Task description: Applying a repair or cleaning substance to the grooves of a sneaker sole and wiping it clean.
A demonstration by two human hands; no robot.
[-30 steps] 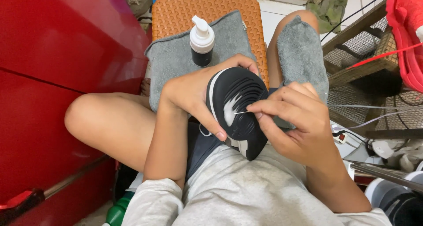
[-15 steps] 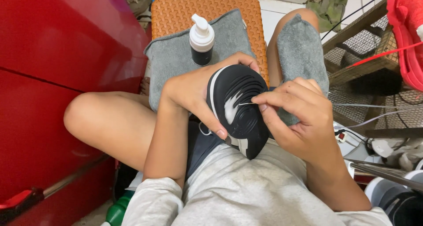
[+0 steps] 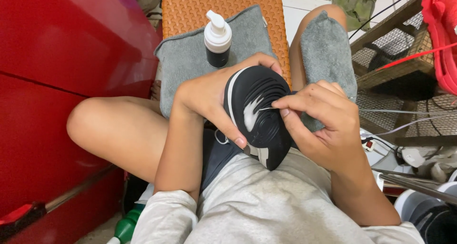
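My left hand (image 3: 209, 99) grips a black sneaker (image 3: 259, 115) held sole-up over my lap, fingers wrapped round its left edge and toe. A patch of white foam lies on the black grooved sole. My right hand (image 3: 319, 120) pinches a thin white pick-like tool (image 3: 266, 108) between thumb and forefinger, its tip touching the sole beside the foam. A grey cloth (image 3: 328, 58) is draped over my right knee, just behind the right hand.
A white-and-black foam pump bottle (image 3: 218, 39) stands on a grey towel (image 3: 183, 63) over an orange woven stool (image 3: 228, 6). A red cabinet (image 3: 57, 82) fills the left. Wire racks, cables and a red bag sit at the right.
My right hand has slid slightly up and left along the sole with the thin tool. The left hand and sneaker stay put.
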